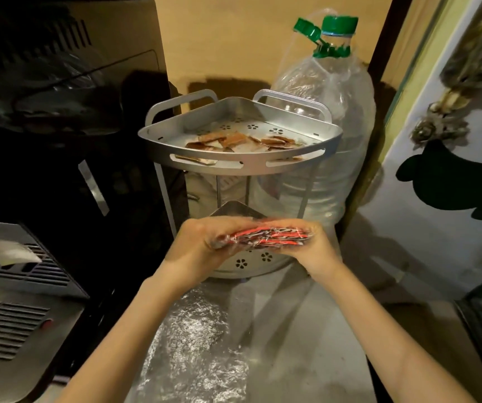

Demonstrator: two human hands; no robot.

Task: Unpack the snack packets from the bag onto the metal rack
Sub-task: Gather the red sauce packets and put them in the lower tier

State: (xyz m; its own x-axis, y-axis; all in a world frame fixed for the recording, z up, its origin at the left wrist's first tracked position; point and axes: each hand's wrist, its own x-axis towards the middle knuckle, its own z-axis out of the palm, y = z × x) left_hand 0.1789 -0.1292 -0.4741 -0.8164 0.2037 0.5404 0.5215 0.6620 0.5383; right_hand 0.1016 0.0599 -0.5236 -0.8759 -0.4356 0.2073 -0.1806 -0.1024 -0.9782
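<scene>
Holding a flat stack of red-and-silver snack packets (266,238), wrapped in a clear plastic bag (234,245), the person has both hands at the bundle's ends, in front of the metal rack (239,167) and level with its lower shelf (251,261). The left hand (202,245) curls round the left end, fingers over the top and thumb side underneath; the right hand (312,245) grips the right end the same way. Neither grip is slack: both are closed firmly on the bundle, none of it resting on anything.

Above the bundle, the rack's upper tray already carries a scatter of brown and pale sachets (239,142). Behind the rack, to its right, stands a large clear water bottle (330,117) with a green cap. Left of the rack is a dark appliance with vents (16,283); beneath the arms runs a grey desk (292,330) with a crinkled foil sheet (187,338).

The step in hand looks like freeing the packets from the film. To do it well, one hand should hold the stack steady while the other finds the bag's open edge and peels it back, not tearing blindly, so the packets slide out together. Keeping the bundle over the rack's lower shelf would catch any that slip. Where the bag's opening lies cannot be told from this view.
</scene>
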